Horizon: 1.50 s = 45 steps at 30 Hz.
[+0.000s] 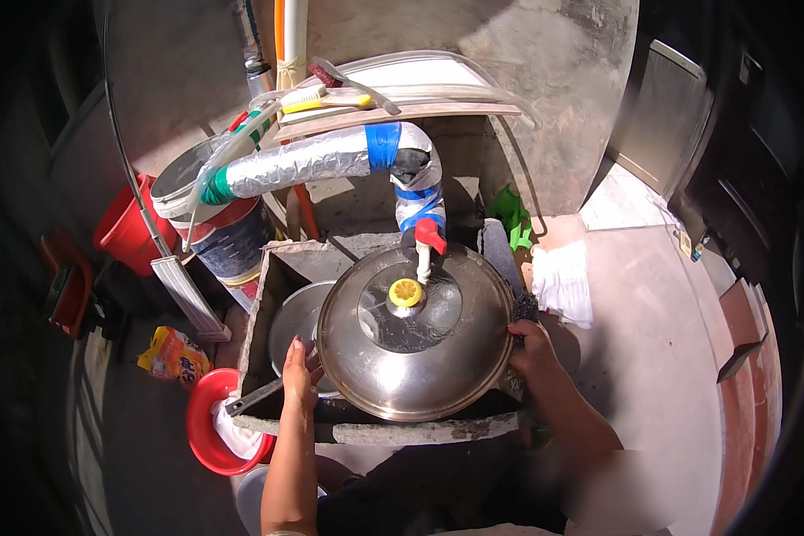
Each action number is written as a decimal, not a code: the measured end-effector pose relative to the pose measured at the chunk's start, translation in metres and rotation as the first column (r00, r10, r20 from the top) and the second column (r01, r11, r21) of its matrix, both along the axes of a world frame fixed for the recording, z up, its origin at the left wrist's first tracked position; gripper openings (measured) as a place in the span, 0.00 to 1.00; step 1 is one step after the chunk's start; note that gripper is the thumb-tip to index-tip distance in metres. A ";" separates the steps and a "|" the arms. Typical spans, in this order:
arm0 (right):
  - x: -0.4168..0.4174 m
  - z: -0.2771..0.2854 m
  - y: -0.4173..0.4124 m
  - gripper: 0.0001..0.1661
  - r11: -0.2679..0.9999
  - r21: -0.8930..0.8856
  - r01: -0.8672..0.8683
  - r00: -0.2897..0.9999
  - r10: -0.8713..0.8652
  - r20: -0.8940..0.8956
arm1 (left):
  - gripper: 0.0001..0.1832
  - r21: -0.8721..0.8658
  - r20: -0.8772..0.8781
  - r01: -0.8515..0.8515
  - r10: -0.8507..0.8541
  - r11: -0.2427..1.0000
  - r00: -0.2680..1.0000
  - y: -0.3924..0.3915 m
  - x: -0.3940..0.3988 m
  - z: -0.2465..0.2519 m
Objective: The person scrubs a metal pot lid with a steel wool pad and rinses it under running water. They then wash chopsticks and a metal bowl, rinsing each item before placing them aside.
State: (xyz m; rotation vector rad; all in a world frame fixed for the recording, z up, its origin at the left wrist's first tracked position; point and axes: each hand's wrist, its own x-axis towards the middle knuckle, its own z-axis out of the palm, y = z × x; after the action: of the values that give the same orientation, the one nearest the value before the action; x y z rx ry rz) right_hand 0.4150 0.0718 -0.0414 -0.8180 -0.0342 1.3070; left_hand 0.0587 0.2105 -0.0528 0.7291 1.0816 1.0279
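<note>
A large domed metal wok lid (pixel 415 385) with a round glass window and a yellow knob (pixel 405 293) is held over a stone sink (pixel 435 429). My right hand (pixel 532 348) grips its right rim, fingertips on top. At the left rim, my left hand (pixel 298 378) supports the lid with the palm turned inward; its far fingers are partly hidden. A red-handled tap (pixel 430 236) stands just above the lid, whose glass looks wet. Below and left, a metal basin (pixel 291 321) sits inside the sink. A dark-tipped handle (pixel 254 396) passes behind my left wrist and rests across the sink's edge.
Silver-wrapped pipe (pixel 301 161) arches behind the sink. Brushes (pixel 325 100) lie on a board above it. A bucket (pixel 231 234), detergent bag (pixel 174 355) and red basin (pixel 204 445) with white cloth stand left. Another white cloth (pixel 563 281) lies right.
</note>
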 end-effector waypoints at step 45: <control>-0.167 0.078 0.053 0.21 0.660 -0.240 -0.711 -0.550 -0.310 0.776 | 0.17 -0.302 0.452 -0.210 0.333 0.930 0.828 -0.029 0.059 -0.026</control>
State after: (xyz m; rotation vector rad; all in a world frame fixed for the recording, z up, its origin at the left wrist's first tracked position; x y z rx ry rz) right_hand 0.2477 0.1249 0.0367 -1.1325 -2.4848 0.2779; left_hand 0.1177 0.1815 -0.0793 0.0884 0.8443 1.2189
